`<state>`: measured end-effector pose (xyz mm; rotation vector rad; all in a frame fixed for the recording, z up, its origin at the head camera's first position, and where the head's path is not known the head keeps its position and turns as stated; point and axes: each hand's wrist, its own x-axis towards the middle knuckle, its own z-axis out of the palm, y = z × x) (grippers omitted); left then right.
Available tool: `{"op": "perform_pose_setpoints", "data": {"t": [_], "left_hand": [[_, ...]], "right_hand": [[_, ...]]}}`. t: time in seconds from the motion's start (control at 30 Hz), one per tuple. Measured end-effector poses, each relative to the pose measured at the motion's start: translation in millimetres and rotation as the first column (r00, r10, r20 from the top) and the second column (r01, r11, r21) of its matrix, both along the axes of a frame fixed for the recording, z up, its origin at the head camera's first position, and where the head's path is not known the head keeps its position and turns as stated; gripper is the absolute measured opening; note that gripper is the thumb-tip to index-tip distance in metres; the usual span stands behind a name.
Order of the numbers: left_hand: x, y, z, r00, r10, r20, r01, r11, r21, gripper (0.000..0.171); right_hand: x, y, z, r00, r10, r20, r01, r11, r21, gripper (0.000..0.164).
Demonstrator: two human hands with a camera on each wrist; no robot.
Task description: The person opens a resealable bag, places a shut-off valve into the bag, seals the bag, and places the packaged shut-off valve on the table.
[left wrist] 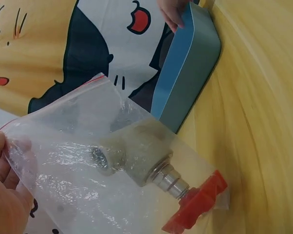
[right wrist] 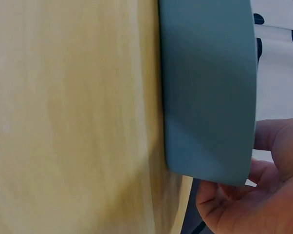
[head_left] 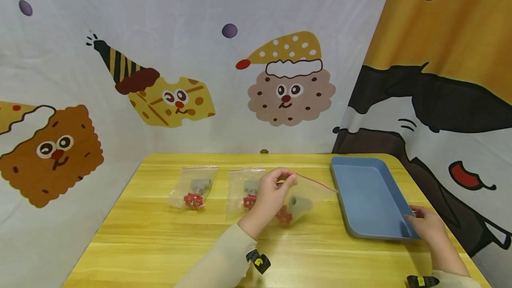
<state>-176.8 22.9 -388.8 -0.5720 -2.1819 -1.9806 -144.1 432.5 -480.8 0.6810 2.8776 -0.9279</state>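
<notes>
My left hand [head_left: 270, 197] pinches the top edge of a clear zip bag [head_left: 316, 190] with a red seal line. Inside that bag is a grey valve [left wrist: 141, 151] with a metal stem and a red handwheel [left wrist: 197, 202]. The bag hangs tilted just left of a blue tray [head_left: 370, 194], its bottom close to the table. At the tray's near right corner, my right hand [head_left: 430, 226] grips the rim, thumb on the inside and fingers outside. The right wrist view shows the tray's outer wall [right wrist: 210, 97] beside those fingers.
On the wooden table [head_left: 160, 243], a second bagged valve [head_left: 250, 186] lies partly behind my left hand. Another bagged valve [head_left: 195, 188] lies farther left. A cartoon-printed curtain [head_left: 224, 70] hangs behind the table's back edge and along its right side.
</notes>
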Motion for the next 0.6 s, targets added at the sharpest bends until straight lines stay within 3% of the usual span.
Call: {"op": "perform_pose_setpoints", "data": {"t": [0.33,0.6], "left_hand": [[-29.5,19.6,-29.2,0.999,-0.016,0.046,0.015,1.0,0.027,0.015],[-35.1,27.8,-30.0,0.999,-0.008,0.041,0.006,0.999,0.046,0.016]], "right_hand": [[-4.2,3.8,-9.0,0.995,-0.097,-0.038,0.096,0.995,-0.016,0.043],[-4.0,0.1,-10.5,0.986,-0.149,-0.074,0.144,0.987,-0.069,0.041]]}}
